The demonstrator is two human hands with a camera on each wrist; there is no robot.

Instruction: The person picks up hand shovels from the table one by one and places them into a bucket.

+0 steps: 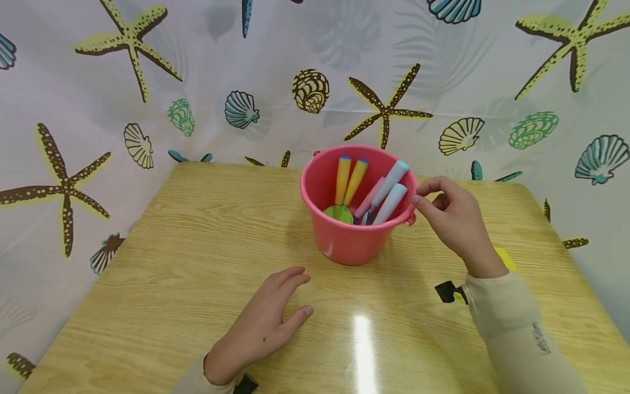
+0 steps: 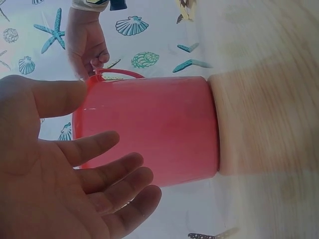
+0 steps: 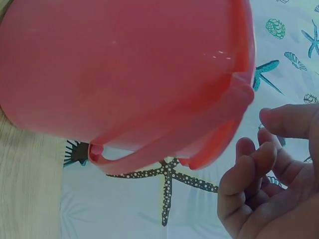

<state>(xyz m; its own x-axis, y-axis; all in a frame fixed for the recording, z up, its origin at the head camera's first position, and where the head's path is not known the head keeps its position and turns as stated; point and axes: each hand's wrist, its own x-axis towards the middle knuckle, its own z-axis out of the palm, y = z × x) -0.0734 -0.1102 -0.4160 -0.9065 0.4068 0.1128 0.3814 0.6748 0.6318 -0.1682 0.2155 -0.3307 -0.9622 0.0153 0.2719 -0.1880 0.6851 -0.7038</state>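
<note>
A pink bucket (image 1: 351, 241) stands upright on the wooden table. Inside it lean yellow handles (image 1: 343, 178) with blue ends, a green scoop-like part (image 1: 339, 213), light blue handles (image 1: 391, 202) and a pink handle (image 1: 370, 197); their lower ends are partly hidden. My right hand (image 1: 455, 221) is at the rim's right side, fingers loosely bent; the right wrist view shows a small gap between the fingertips and the rim. The bucket's handle (image 3: 174, 134) hangs down along its side. In front of the bucket, my left hand (image 1: 266, 317) has its fingers spread and holds nothing.
A curtain (image 1: 275, 60) printed with starfish and shells hangs behind and beside the table (image 1: 221, 219). Something yellow (image 1: 506, 258) is partly hidden behind the right wrist. Dark straps or devices (image 1: 445, 292) sit at both wrists.
</note>
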